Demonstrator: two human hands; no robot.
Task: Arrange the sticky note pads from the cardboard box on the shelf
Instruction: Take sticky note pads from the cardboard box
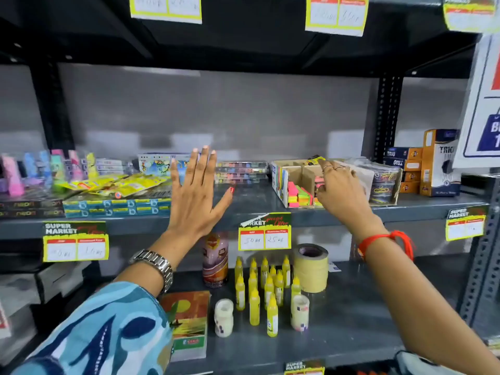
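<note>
Nearest the viewer, a blue-patterned fabric sleeve (102,331) and a silver metal wristwatch (155,263) lead up to the left hand (193,193), which is spread flat with fingers splayed, holding nothing, above a bare stretch of the grey metal shelf (251,204). The right hand (339,190), wearing a red thread bracelet (389,240) at the wrist, is curled over the open divided cardboard box (295,177); its fingertips (323,165) reach into the far compartment. Whether they have closed on a pad cannot be told, because the fingers hide the contact.

The neon pink, green and orange sticky note pads (299,196) stand on edge in the near compartment, just below and left of the right hand's knuckles. A stack of clear cases of coloured chalk-like sticks (242,171) lies between the two hands, behind the bare patch.

Step in hand, as judged: drawing pads from the box for placement on the bare patch under the left palm. To do this well, pinch a few pads squarely by their edges so that none fans apart, lift clear of the cardboard divider, and set them flush and aligned to the shelf's front lip, using the left hand as a stop.
</note>
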